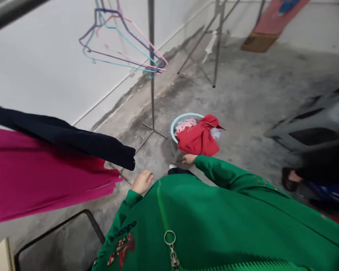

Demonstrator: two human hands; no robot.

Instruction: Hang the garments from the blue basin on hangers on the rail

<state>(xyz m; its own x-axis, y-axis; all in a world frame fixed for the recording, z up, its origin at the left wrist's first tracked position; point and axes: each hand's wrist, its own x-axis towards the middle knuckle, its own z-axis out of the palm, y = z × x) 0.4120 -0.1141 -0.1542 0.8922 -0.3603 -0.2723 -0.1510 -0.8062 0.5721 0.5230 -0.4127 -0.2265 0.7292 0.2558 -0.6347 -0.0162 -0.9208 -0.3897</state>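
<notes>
My left hand point(141, 181) hangs by my side with loosely bent fingers and nothing visible in it. It is nearest to the dark hanging garment point(62, 131) and the magenta garment point(45, 177) on the left. My right hand point(189, 159) is low in front of me, fingers loosely extended, just on my side of a red garment point(197, 139). Whether it touches the cloth is hard to tell. That garment drapes over the rim of a light-blue basin point(186, 114), which also holds pink patterned cloth point(185, 125) and some whitish cloth point(215, 133).
Several plastic hangers point(124, 52) hang beside a metal rack pole point(151, 90) with splayed feet. A folding stand point(219, 49) and a cardboard box point(258, 42) stand farther back. At right are a grey plastic stool point(313, 118) and another person's foot point(293, 177).
</notes>
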